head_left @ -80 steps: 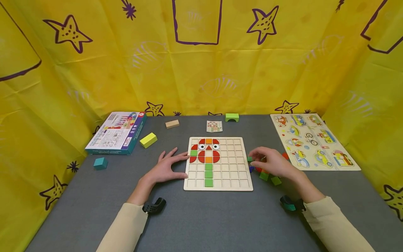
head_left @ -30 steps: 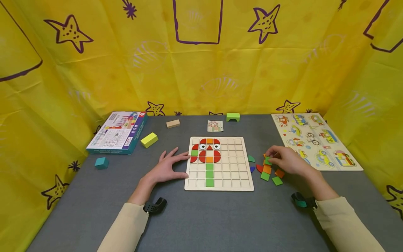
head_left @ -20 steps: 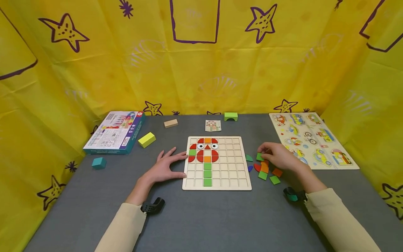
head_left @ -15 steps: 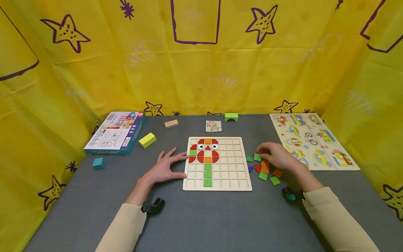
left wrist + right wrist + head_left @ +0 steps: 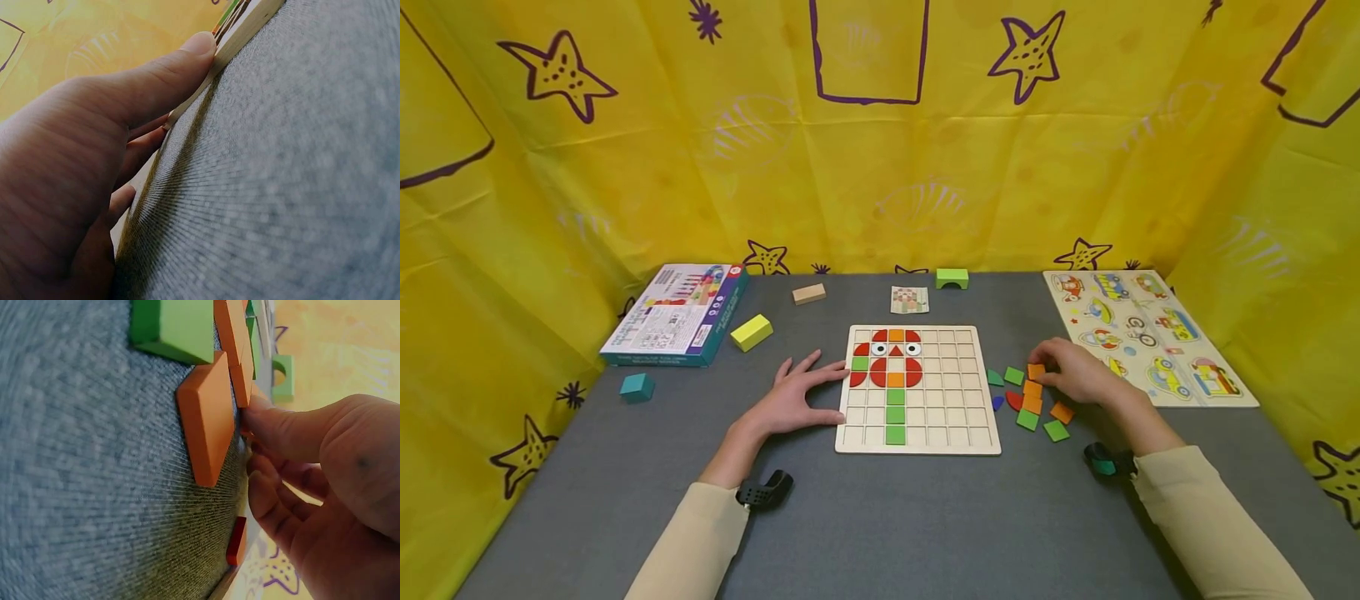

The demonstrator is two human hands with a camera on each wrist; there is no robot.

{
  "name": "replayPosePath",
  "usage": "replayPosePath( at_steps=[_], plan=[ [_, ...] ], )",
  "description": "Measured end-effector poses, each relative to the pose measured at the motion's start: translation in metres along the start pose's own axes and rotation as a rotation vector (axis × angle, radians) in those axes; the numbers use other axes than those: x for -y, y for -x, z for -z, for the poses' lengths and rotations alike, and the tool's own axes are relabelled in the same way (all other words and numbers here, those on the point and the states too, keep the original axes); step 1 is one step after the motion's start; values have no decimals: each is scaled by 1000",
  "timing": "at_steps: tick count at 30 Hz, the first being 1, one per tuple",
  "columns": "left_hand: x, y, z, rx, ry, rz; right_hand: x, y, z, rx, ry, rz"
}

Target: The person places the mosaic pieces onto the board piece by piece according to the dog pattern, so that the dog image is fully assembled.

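Observation:
A wooden grid board (image 5: 951, 408) lies in the middle of the table, with red, orange and green tiles and two round eye pieces forming a figure on its left part. My left hand (image 5: 790, 404) rests at the board's left edge, thumb and fingers spread along it; the left wrist view shows the thumb (image 5: 187, 56) on the board's side. To the right, my right hand (image 5: 1078, 372) pinches an orange square tile (image 5: 1036, 372) at the back of the loose tiles. In the right wrist view its thumb (image 5: 281, 428) partly hides that tile.
Loose tiles lie right of the board: several orange ones (image 5: 1032, 403), green squares (image 5: 1056, 430), a red piece (image 5: 1014, 400) and a blue one (image 5: 997, 402). Behind stand a picture card (image 5: 910, 300), a green arch block (image 5: 952, 279), a picture board (image 5: 1150, 333) and, left, a box (image 5: 677, 312).
My right hand has slid a green square tile leftward, let it go beside the loose tiles, then shifted right onto an orange square tile. The left hand has stayed at the board's edge.

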State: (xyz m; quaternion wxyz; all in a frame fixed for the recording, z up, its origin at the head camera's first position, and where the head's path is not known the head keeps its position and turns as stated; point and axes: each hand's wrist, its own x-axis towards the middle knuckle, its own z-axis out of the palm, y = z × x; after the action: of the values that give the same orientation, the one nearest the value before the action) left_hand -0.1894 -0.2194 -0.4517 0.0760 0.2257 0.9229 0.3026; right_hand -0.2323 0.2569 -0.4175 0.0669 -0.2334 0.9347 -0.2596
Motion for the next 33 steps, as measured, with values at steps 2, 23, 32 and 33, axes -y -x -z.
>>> replayPosePath(
  at_steps=[2,23,32,33],
  plan=[
    [0,1,0,-2,1,-4,1,-1,1,-12,-20,-20],
    [-1,0,0,2,-1,-1,82,-44,-35,17,-131,129],
    [-1,1,1,-1,6,-17,123,-61,-65,115,-131,247],
    [-1,1,1,0,9,-19,127,-62,-67,126,-119,249]
  ],
)
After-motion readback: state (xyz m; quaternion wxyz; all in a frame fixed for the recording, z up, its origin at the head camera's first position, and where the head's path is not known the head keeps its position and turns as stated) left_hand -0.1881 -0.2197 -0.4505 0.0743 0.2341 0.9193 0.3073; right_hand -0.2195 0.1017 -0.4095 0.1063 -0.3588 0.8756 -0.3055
